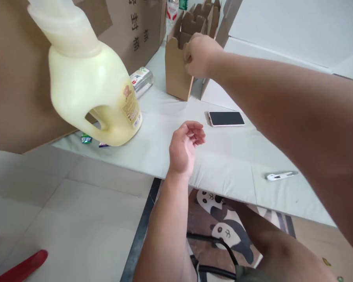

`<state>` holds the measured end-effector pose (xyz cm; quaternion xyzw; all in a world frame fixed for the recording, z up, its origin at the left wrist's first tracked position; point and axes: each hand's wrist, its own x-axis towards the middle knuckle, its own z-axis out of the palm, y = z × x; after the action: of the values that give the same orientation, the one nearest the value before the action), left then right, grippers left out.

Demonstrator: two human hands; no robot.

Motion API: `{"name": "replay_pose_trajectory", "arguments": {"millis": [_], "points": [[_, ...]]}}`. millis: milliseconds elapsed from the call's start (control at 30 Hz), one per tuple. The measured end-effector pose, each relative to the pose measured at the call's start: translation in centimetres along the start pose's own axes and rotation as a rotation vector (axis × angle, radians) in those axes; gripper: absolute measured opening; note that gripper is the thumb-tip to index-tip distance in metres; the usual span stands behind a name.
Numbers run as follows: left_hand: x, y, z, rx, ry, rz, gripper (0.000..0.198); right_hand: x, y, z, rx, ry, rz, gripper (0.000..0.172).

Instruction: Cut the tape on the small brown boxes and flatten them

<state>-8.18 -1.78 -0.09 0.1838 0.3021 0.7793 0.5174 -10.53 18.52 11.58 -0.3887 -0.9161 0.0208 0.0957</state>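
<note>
Left hand: near table edge, palm side toward the right; fingers loosely curled with a gap to the thumb, holding nothing. Well short of the carton.
Cutter: flat on the table, right side, near the edge, below the right forearm. Untouched.
Jug: pale yellow, left side of the table, apart from both hands.
Phone: flat, dark screen up, just beyond the left hand and to its right.
Carton: brown cardboard, far half of the table, between the wrapped pack and the white box. Base appears to sit on the table.
Carton direction: notched top flaps point up, narrow plain panel faces the wearer. That panel's long axis runs roughly upright. Behind it, notched cardboard runs away and rightward; can't tell if that's one carton or several in a row.
Right hand: at the carton's upper right edge, fingers curled in, look to be pinching the cardboard; thumb contact not clear.
Carton step: my read, gripping and handling by the edge, one-handed.
Carton next move: calls for a firm pinch without creasing the panel; left hand free to steady the base.
Bottles: far end, past the carton, cut by the frame.
</note>
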Motion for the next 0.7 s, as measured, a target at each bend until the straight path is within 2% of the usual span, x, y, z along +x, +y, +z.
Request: {"name": "replay_pose_trajectory", "arguments": {"millis": [67, 133, 233, 267, 300, 333, 400, 500, 567, 700], "points": [[0.0, 0.0, -0.3, 0.000, 0.062, 0.049, 0.031, -2.3, 0.5, -0.3, -0.010, 0.037, -0.068, 0.015], [0.2, 0.1, -0.6, 0.019, 0.231, 0.164, 0.029, -6.5, 1.3, -0.8, -0.011, 0.097, -0.145, 0.017], [0.6, 0.4, -1.3, 0.067, 0.598, 0.378, 0.021, -15.9, 3.4, -1.6, 0.040, 0.277, -0.272, 0.020], [0.7, 0.5, -1.5, 0.074, 0.670, 0.414, 0.018, -19.5, 4.1, -1.8, 0.052, 0.359, -0.269, 0.019], [0.8, 0.6, -1.6, 0.073, 0.678, 0.422, 0.017, -23.2, 4.8, -1.9, 0.072, 0.460, -0.248, 0.020], [0.9, 0.6, -1.6, 0.072, 0.641, 0.423, 0.017, -26.7, 5.4, -1.9, 0.099, 0.563, -0.210, 0.023], [0.8, 0.1, -1.3, 0.093, 0.429, 0.413, 0.022, -32.9, 6.5, -1.4, 0.133, 0.704, -0.095, 0.025], [0.0, -1.5, -0.1, 0.207, 0.050, 0.358, 0.035, -39.1, 8.0, 0.3, 0.098, 0.730, 0.060, 0.027], [-0.6, -2.8, 0.9, 0.300, -0.086, 0.333, 0.042, -41.2, 9.1, 1.5, 0.091, 0.737, 0.164, 0.029], [-1.3, -4.7, 2.7, 0.354, -0.159, 0.324, 0.051, -41.9, 11.3, 3.1, 0.155, 0.766, 0.306, 0.033]]}}
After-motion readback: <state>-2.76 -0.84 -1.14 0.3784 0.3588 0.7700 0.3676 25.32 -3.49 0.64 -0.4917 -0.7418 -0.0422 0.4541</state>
